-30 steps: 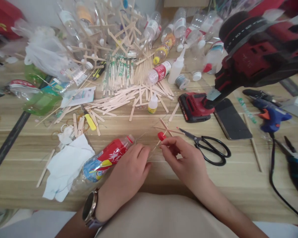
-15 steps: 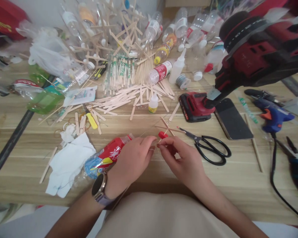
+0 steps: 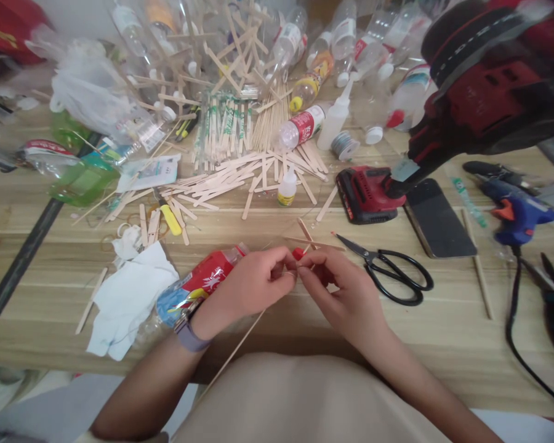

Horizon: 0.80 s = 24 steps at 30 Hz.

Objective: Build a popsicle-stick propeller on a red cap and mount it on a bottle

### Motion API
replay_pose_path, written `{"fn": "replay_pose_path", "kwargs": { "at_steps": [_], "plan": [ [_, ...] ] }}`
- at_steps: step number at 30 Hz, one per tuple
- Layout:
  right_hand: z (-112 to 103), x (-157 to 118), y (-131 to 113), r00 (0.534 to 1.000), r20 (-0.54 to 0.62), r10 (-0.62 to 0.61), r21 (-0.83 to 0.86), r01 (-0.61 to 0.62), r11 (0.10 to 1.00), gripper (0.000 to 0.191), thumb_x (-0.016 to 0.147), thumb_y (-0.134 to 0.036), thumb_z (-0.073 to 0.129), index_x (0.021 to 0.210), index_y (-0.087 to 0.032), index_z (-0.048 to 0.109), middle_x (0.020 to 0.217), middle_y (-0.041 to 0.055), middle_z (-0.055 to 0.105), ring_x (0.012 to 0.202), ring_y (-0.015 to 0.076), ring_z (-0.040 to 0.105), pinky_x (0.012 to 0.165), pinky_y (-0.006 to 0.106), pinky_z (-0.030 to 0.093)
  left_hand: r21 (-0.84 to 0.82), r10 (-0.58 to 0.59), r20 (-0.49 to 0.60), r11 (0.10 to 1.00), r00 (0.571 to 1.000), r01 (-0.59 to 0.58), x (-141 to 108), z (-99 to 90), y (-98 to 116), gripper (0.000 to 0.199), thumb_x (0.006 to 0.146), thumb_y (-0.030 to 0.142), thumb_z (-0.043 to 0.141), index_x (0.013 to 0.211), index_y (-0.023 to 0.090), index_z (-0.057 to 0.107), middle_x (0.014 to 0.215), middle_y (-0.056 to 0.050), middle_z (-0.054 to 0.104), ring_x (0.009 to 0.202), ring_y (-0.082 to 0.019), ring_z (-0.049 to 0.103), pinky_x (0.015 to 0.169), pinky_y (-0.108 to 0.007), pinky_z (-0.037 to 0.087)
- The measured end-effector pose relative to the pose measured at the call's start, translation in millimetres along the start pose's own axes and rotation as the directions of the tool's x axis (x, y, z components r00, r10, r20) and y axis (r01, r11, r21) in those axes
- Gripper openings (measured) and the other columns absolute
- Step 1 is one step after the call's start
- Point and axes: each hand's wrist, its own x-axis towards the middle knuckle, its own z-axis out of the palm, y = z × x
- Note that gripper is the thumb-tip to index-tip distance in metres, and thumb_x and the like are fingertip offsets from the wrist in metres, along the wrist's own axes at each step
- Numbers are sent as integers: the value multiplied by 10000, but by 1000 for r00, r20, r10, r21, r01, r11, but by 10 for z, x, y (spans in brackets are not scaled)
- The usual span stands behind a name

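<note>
My left hand (image 3: 258, 280), wearing a watch, is closed with thumb and finger pinched on a thin thread (image 3: 287, 273). My right hand (image 3: 341, 286) meets it fingertip to fingertip, also pinched at the thread. A red bottle cap (image 3: 298, 253) shows just behind the fingertips, with a thin wooden skewer (image 3: 240, 344) running from there down toward my body. Crossed wooden sticks (image 3: 306, 230) lie just beyond the cap. Left of my left hand lies a plastic bottle with a red and blue label (image 3: 207, 274). Black-handled scissors (image 3: 373, 261) rest right of my right hand. The fingers partly hide the thread and skewer.
A red cordless power tool (image 3: 369, 194) looms at the right, beside a phone (image 3: 438, 218) and a blue glue gun (image 3: 519, 209). Craft sticks (image 3: 226, 181), a small glue bottle (image 3: 287, 186) and several plastic bottles fill the back. White cloth (image 3: 129, 295) lies left.
My left hand has turned and closed more tightly, and its fingertips have come against the right ones. The long skewer now shows below the left hand. The view has shifted slightly.
</note>
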Motion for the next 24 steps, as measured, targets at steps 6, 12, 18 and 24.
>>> {"fn": "replay_pose_path", "kwargs": {
  "at_steps": [6, 12, 18, 24],
  "plan": [
    [28, -4, 3, 994, 45, 102, 88, -106, 990, 100, 855, -158, 546, 769, -200, 577, 632, -29, 572, 494, 88, 486, 438, 191, 367, -205, -74, 86, 975, 994, 91, 34, -2, -41, 132, 826, 208, 500, 701, 191, 462, 608, 76, 430, 564, -86, 382, 515, -225, 285],
    [48, -33, 1, 988, 41, 151, 105, -155, 982, 87, 857, -166, 550, 794, -197, 601, 652, -20, 599, 510, 89, 514, 456, 193, 388, -470, -174, 216, 844, 961, 259, 51, -43, -50, 209, 840, 315, 514, 678, 183, 505, 574, 74, 359, 528, -81, 302, 497, -239, 216],
    [58, -36, -6, 977, 61, 205, 166, -212, 963, 92, 869, -197, 542, 795, -197, 596, 661, -9, 620, 478, 90, 512, 446, 206, 410, -577, -239, 281, 732, 929, 363, 41, -66, -76, 210, 794, 356, 572, 694, 173, 599, 529, 76, 333, 490, -76, 242, 462, -240, 157],
    [46, -47, -26, 997, -3, 80, 112, -80, 991, 80, 859, -144, 554, 813, -198, 590, 662, -24, 607, 506, 84, 534, 454, 188, 408, -626, -231, 283, 690, 931, 362, 35, -60, -143, 310, 753, 465, 674, 717, 162, 625, 514, 85, 352, 471, -60, 242, 449, -223, 162]
  ]
}}
